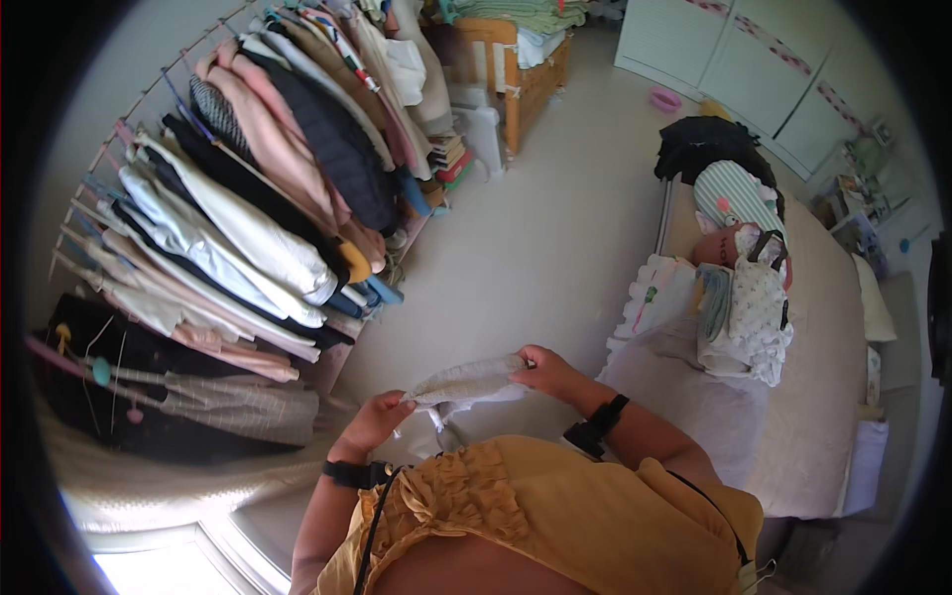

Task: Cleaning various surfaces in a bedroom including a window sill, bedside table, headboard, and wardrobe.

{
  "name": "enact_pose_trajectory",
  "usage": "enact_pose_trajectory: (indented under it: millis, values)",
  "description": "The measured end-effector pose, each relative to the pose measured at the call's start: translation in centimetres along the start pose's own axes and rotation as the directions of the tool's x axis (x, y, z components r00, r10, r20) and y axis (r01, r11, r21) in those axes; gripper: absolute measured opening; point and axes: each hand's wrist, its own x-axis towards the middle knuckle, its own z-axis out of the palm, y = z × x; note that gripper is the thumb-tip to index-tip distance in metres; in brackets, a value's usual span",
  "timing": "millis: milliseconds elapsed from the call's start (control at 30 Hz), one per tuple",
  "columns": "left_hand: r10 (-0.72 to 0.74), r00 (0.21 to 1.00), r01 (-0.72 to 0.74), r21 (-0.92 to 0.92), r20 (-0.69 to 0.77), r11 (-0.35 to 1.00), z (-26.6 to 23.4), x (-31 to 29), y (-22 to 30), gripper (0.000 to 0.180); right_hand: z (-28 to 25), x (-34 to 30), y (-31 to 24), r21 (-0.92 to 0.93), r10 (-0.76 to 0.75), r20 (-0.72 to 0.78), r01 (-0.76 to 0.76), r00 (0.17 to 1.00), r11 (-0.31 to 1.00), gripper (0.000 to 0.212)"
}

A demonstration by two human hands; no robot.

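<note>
A small pale grey-white garment (464, 382) is stretched between both my hands in front of my yellow ruffled top. My left hand (375, 416) pinches its left end, and my right hand (544, 371) grips its right end. Part of the cloth hangs down below my fingers. Each wrist carries a black band.
A clothes rail (248, 198) packed with hanging shirts and jackets fills the left. A bed (793, 397) with folded laundry (739, 307) and a striped pillow stands on the right. A wooden cot (526, 69) and white wardrobes (754, 59) lie beyond the pale floor (535, 228).
</note>
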Motion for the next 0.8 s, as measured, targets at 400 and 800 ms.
enact_pose_trajectory:
  millis: [400, 800]
  values:
    - [0.153, 0.911, -0.159, -0.017, 0.384, 0.987, -8.5, 24.6, 11.7, 0.028, -6.2, 6.4, -5.5, 0.01, -0.045, -0.537, 0.059, 0.843, 0.998, 0.024]
    - [-0.012, 0.798, -0.279, 0.386, 0.602, 0.879, -1.7, 50.7, 26.4, 0.022, -20.5, 13.8, -2.6, 0.003, 0.104, -0.873, -0.208, 0.476, 0.978, 0.029]
